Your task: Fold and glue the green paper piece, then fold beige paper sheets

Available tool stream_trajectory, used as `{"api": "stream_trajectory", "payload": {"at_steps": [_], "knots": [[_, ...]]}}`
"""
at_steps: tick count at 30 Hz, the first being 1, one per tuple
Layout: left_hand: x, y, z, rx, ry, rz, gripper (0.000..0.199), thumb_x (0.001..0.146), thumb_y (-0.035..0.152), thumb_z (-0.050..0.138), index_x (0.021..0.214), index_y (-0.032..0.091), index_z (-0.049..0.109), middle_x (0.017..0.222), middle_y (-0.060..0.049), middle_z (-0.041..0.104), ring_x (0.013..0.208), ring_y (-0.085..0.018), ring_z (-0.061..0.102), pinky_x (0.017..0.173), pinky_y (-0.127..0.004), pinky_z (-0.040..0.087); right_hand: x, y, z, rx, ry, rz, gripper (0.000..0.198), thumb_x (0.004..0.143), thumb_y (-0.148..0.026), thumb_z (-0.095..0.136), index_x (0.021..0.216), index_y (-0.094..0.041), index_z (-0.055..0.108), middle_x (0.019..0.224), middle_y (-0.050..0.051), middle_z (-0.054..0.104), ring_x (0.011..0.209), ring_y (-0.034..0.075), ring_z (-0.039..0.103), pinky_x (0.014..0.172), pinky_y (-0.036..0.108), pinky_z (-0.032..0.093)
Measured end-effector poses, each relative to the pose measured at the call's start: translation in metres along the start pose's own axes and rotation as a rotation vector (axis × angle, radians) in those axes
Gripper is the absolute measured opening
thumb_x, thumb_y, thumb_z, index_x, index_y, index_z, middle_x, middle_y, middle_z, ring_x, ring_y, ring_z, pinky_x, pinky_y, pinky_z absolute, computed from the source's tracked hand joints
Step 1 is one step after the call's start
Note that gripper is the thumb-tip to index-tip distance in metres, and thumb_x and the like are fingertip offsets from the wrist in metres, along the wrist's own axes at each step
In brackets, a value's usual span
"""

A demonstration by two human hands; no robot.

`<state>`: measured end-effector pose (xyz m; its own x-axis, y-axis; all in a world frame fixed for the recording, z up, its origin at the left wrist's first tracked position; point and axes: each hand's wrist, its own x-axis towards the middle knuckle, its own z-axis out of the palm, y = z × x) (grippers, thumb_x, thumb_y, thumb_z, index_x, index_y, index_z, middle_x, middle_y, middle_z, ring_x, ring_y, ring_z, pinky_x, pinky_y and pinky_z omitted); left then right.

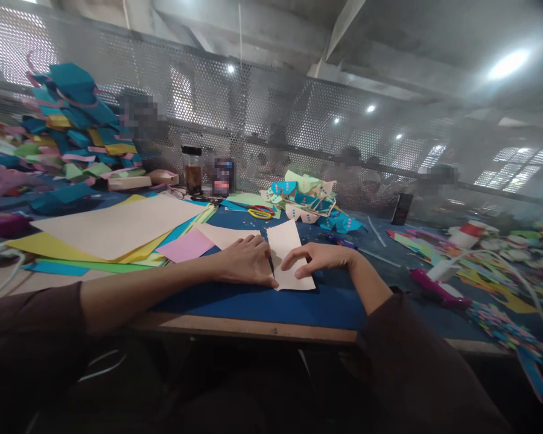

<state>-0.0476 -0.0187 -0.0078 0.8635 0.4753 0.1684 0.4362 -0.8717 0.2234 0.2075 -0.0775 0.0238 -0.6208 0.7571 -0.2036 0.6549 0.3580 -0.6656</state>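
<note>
A cream strip of paper (288,244) lies on the blue table mat in front of me, with a crease or edge along its left side. My left hand (247,259) is at that left edge, fingers curled and the tips at the paper's lower left corner. From the other side my right hand (323,259) reaches over the strip, its thumb and forefinger apart and their tips on or just above the paper. Another cream sheet (228,235) and a pink sheet (187,245) lie beyond my left forearm.
Large cream, yellow and blue sheets (117,226) are stacked at the left. Scissors (261,212) and cut-out paper masks (308,199) lie behind the strip. A drink bottle (192,172) stands farther back. At the right sits a purple glue gun or similar tool (441,289) with a cable.
</note>
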Motion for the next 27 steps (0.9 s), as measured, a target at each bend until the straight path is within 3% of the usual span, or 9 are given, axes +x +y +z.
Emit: {"api": "stream_trajectory", "payload": {"at_steps": [17,27], "knots": [[0.0003,0.0,-0.0029,0.009,-0.001,0.035,0.075,0.069,0.079,0.063,0.111,0.017,0.062,0.115,-0.015,0.059,0.114,-0.037,0.052,0.097,-0.049,0.042,-0.0022,-0.0001,-0.0008,0.035,0.025,0.016,0.042,0.083,-0.043,0.072,0.12,-0.023,0.071,0.123,0.003,0.069,0.115,0.022,0.06,0.1,0.031,0.04],[-0.0019,-0.003,-0.0041,0.028,0.018,0.061,0.076,0.072,0.077,0.062,0.114,0.014,0.062,0.119,-0.016,0.059,0.111,-0.036,0.054,0.096,-0.046,0.042,0.0063,-0.0055,0.0048,0.196,0.582,-0.011,0.032,0.082,-0.042,0.071,0.103,-0.019,0.074,0.11,0.007,0.071,0.097,0.02,0.063,0.086,0.032,0.045]]}}
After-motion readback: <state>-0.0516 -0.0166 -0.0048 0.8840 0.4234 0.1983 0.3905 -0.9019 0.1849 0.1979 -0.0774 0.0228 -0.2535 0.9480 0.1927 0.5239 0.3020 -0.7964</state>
